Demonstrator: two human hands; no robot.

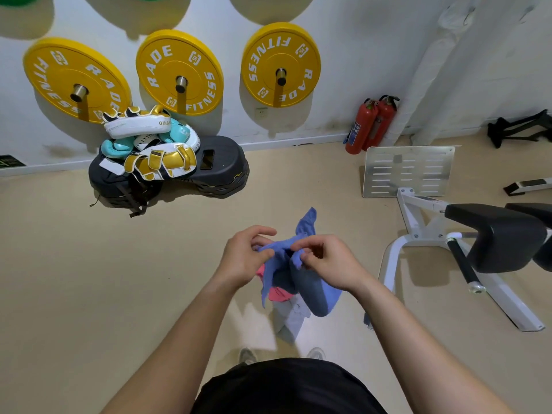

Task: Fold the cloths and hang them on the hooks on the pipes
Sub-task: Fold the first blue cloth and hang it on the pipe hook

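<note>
A crumpled blue cloth hangs in mid-air in front of me, above the floor. My left hand pinches its top edge on the left, and my right hand pinches the same edge on the right, a short gap apart. One corner of the blue cloth sticks up behind my hands. A pink cloth and a grey cloth show beneath the blue one; how they are held is hidden. White wrapped pipes run up the wall at the far right; a hook shows faintly near their top.
Yellow weight plates hang on the white wall. Boxing pads and gloves are piled on black step platforms. Two red fire extinguishers stand by the pipes. A white-framed bench with black pads is at my right.
</note>
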